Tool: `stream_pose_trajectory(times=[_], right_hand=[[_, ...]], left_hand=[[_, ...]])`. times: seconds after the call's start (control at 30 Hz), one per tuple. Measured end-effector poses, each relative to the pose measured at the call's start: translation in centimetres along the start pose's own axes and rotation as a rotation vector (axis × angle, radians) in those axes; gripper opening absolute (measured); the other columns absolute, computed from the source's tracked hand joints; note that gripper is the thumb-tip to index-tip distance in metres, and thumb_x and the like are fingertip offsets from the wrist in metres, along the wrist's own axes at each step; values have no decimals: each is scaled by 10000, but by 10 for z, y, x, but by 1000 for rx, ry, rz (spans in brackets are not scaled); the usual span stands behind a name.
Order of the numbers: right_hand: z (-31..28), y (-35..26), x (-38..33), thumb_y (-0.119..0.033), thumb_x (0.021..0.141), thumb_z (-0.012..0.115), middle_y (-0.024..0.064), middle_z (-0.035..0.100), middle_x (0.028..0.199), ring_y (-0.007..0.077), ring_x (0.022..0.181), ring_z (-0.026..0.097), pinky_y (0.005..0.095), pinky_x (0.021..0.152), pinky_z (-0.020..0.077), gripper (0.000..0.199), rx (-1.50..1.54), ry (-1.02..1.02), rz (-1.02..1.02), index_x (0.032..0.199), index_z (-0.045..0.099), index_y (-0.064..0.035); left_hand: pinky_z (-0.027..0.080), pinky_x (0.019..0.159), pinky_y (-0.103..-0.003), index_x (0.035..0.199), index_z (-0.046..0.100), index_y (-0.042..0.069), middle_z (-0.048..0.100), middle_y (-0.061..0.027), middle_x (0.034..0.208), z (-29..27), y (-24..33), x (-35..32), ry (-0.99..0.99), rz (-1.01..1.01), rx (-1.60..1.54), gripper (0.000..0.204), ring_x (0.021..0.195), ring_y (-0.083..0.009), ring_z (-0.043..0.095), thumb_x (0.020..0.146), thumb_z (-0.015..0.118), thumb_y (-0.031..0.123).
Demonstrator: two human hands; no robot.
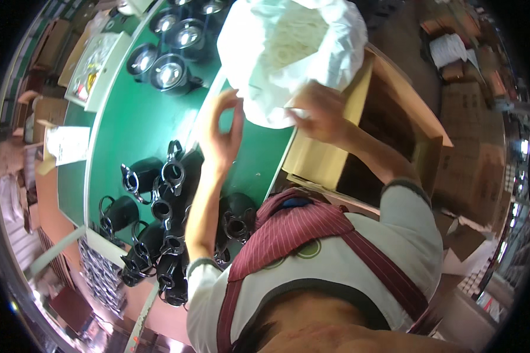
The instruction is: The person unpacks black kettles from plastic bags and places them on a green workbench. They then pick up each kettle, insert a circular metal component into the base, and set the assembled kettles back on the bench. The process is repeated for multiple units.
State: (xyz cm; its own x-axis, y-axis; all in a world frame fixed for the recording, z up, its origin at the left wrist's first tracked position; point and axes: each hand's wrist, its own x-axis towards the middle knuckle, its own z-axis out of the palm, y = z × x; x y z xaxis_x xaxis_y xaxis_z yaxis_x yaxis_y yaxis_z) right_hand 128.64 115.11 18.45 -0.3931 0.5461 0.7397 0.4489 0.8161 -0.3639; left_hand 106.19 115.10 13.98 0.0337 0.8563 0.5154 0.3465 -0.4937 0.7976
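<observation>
A white plastic bag (244,53) stands open at the far side of the green table (259,156), with pale ring-shaped pieces (294,41) inside. My left hand (221,132) is raised beside the bag's near left edge, thumb and fingers curled into a pinch. Close to the bag's near right edge, my right hand (323,115) is closed and slightly blurred. Whatever either set of fingertips holds is too small to make out. To the left of my left forearm lie several black jugs (174,173) with handles and rimmed openings.
More black vessels (171,73) with shiny round tops stand at the far left of the table. An open cardboard box (318,162) is at its right side. Beyond the left edge are a white tray (97,70) with small items and a small open carton (68,144).
</observation>
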Motion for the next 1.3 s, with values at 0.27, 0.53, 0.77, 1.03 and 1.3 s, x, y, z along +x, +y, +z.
stream_pose_trajectory(times=[0.27,0.53,0.77,1.03,1.3], right_hand=[[-247,31,-326,-387,1059,503,116,568,736,278,643,524,430,630,427,432,-721,-527,1490,824,577,-33],[-350,7,-584,-327,972,660,189,659,859,332,820,659,468,744,540,388,-641,-954,2103,916,635,57],[-313,71,-642,-241,901,709,173,661,918,330,883,652,465,791,549,285,-892,-906,1862,990,647,23],[-334,84,-706,-143,821,765,156,664,986,328,955,644,462,844,560,301,-1004,-851,1696,1074,662,-16],[-352,-53,-357,-279,747,880,158,633,1233,306,1040,663,439,854,600,733,-746,-219,1192,1360,544,-58]], left_hand=[[514,805,-515,1059,688,38,697,-203,1047,230,-168,120,-942,304,737,246,915,-414,667,918,491,81],[573,770,-427,920,670,73,676,-125,959,248,-160,114,-784,431,1056,140,947,-335,663,878,556,4],[559,700,-405,1057,651,36,676,-137,976,197,-81,116,-377,521,650,135,837,-298,685,992,556,105],[623,791,-316,1227,640,-26,676,-107,1061,143,25,0,-376,44,82,241,957,-204,719,999,573,14],[602,743,-320,1350,554,-4,651,-68,986,115,121,-57,-399,-450,-551,360,895,-168,676,1050,549,195]])
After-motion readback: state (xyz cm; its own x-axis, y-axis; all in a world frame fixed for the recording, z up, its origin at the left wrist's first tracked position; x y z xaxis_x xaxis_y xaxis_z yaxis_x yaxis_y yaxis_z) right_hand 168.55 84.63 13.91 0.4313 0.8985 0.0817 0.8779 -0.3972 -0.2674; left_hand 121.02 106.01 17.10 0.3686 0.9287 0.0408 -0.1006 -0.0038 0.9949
